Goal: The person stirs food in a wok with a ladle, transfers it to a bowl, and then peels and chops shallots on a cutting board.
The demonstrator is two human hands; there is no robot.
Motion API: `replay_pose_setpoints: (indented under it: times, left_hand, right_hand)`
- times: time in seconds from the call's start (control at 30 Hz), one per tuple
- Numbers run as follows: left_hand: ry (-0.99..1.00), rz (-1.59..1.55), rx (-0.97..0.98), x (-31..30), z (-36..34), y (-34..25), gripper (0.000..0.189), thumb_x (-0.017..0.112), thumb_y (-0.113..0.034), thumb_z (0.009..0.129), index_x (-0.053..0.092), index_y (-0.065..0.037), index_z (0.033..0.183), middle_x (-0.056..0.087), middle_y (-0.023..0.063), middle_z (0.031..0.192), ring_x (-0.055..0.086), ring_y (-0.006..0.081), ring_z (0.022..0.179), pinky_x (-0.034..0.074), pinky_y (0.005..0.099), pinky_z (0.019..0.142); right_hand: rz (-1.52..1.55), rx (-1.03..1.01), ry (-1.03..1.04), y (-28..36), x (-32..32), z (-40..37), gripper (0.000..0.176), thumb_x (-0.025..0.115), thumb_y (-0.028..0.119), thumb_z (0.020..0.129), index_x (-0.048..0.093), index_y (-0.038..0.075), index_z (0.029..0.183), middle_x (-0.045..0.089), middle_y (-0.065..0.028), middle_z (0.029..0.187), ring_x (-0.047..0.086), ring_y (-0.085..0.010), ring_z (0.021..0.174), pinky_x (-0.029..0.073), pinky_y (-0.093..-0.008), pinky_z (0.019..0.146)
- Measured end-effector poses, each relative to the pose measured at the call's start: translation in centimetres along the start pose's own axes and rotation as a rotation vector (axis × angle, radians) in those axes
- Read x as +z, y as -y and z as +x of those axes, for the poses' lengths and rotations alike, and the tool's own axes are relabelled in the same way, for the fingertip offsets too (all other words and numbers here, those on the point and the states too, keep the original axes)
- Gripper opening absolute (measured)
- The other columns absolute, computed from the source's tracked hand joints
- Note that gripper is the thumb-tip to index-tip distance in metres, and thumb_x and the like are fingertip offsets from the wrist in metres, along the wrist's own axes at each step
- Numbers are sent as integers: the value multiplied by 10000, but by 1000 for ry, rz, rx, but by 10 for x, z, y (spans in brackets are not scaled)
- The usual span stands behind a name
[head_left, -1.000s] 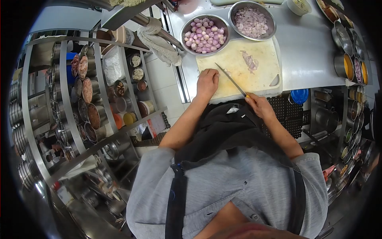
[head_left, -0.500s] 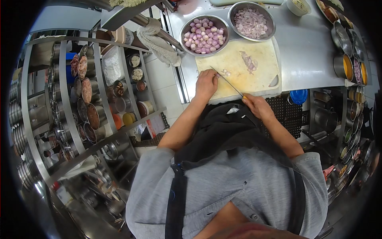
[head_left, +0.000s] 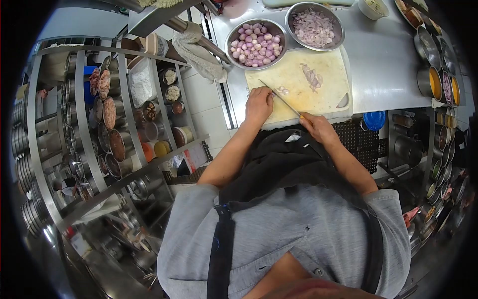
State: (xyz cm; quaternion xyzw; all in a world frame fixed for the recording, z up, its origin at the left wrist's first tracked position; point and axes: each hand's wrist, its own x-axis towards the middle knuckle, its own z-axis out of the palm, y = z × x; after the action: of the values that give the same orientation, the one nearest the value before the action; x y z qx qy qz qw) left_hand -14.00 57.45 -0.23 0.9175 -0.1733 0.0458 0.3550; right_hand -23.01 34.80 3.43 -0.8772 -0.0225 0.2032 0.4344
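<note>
Over the cutting board [head_left: 331,74], right hand [head_left: 318,127] holds knife [head_left: 284,101] beside left hand [head_left: 259,104].

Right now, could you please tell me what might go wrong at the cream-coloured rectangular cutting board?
The long, narrow metal knife in the bare right hand runs close to the curled left hand, so a slip might nick it. Small pale purple pieces beside the knife on the board could be scattered by a stroke.
</note>
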Motion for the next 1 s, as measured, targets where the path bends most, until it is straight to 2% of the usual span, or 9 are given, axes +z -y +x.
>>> replay_pose_setpoints:
  times: [0.13,0.23,0.53,0.73,0.8,0.9,1.0]
  left_hand:
    - [-22,5,20,0,0,0,85,652,-46,797,634,-47,880,648,130,856,584,337,839,478,425,752]
    - [-24,7,25,1,0,2,83,651,-47,798,641,-48,881,652,129,856,584,334,833,480,422,747]
    - [-10,16,16,-1,0,0,81,632,-40,796,637,-44,877,653,123,851,589,327,847,491,425,753]
    - [-33,24,13,2,-1,2,82,652,-51,793,649,-50,875,662,125,852,593,332,831,486,423,744]
    - [-32,21,14,3,-2,1,83,653,-55,795,648,-50,877,662,124,857,593,332,833,486,422,746]
    - [-30,24,16,1,0,1,86,654,-63,800,647,-51,884,662,122,875,592,329,843,486,419,753]
    - [-17,19,26,1,2,-1,93,645,-57,800,644,-54,892,656,118,892,587,328,857,486,422,762]
  right_hand:
    - [32,45,-24,5,-5,-15,280,571,269,966,635,73,1155,645,-254,850,621,-439,805,482,-459,695]
    - [74,-12,-63,5,-7,-23,281,564,278,969,638,71,1143,646,-252,852,622,-437,799,478,-462,696]
    - [55,49,18,4,-5,-11,270,574,274,964,637,68,1127,636,-254,849,610,-442,803,471,-469,689]
    - [84,12,-47,6,-6,-16,284,551,303,973,633,61,1098,637,-245,825,613,-435,805,469,-469,704]
    - [69,109,69,6,-5,-4,283,568,293,965,634,62,1114,640,-242,828,616,-432,802,472,-465,706]
    - [114,29,-14,0,3,-2,287,575,291,963,635,59,1121,639,-242,823,618,-427,795,471,-461,703]
    - [102,61,-47,-4,0,-12,286,574,288,964,638,55,1118,637,-243,809,618,-429,784,471,-463,699]
